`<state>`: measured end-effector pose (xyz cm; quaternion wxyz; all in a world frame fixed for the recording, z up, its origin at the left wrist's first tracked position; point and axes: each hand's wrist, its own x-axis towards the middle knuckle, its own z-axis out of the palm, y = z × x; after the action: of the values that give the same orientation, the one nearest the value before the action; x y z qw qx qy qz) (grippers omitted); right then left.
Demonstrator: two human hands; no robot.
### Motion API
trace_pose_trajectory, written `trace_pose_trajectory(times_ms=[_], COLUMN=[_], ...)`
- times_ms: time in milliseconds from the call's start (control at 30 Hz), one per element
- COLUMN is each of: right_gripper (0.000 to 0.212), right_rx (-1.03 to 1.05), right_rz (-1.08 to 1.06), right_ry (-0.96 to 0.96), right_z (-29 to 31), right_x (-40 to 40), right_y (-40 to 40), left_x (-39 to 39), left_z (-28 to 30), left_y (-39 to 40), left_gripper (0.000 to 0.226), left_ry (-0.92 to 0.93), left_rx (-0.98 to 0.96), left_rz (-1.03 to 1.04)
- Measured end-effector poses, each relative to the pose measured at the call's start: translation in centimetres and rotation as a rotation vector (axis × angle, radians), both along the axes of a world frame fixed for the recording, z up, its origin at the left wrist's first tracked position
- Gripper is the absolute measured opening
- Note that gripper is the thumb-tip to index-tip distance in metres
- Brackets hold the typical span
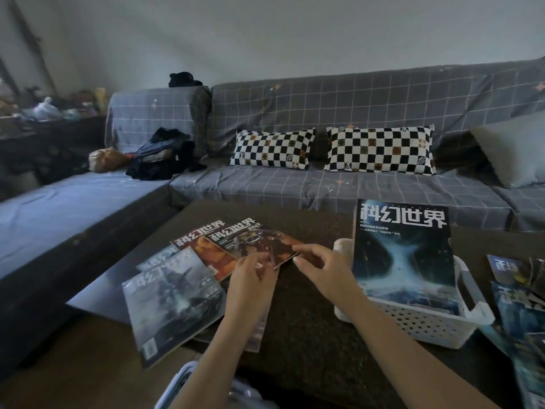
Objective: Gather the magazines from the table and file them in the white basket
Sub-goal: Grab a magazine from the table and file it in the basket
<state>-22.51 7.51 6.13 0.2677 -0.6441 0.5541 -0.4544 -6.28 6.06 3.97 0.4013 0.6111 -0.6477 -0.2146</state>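
Two hands are working the same corner here: the left hand and the right hand are both closing in on the brown-covered magazine, the top one of the fanned pile on the dark surface. The left grip is pinching its near edge, fingers curled over the cover; the right grip is touching the near right corner with fingertips bent, and whether it is truly pinching is hard to tell from here.

The magazine is lying tilted, its long axis running from the title at upper left down toward the hands at lower right. The white basket is sitting just to the right, with a blue-covered magazine already standing upright inside it. So the right hand is the nearer one to the basket, and the carry is looking like a short swing rightward, with the magazine needing to be tipped upright to slot in alongside.

Under the brown one, a red-covered magazine and a grey-covered magazine are waiting. More magazines are lying beyond the basket at far right.
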Motion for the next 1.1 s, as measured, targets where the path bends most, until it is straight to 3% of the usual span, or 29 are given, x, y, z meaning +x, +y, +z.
trace_pose_trajectory(times_ms=[233,500,667,800,900,1100], right_gripper=[0.023,0.037,0.041,0.043,0.039,0.02], right_rx=[0.2,0.387,0.376,0.422,0.47,0.587], right_rz=[0.136,0.137,0.168,0.192,0.161,0.201], right_ry=[0.045,0.048,0.108,0.139,0.166,-0.123], right_z=[-4.4,-8.9,-9.7,-9.9,-9.5,-8.6], right_x=[7.4,11.2,12.9,14.4,15.3,14.8], right_y=[-3.9,-6.8,-7.6,-7.8,-7.8,-5.9], left_x=[7.2,12.5,14.7,15.8,16.3,15.9], left_z=[-3.9,-8.2,-9.2,-8.8,-8.3,-7.3], left_y=[0.2,-0.8,-1.2,-1.1,-0.7,1.2], left_gripper=[0.026,0.035,0.06,0.079,0.075,0.07], left_ry=[-0.029,-0.318,-0.37,-0.263,-0.131,0.105], left_rx=[0.084,0.256,0.362,0.424,0.378,0.256], left_rz=[0.198,0.394,0.492,0.567,0.633,0.654])
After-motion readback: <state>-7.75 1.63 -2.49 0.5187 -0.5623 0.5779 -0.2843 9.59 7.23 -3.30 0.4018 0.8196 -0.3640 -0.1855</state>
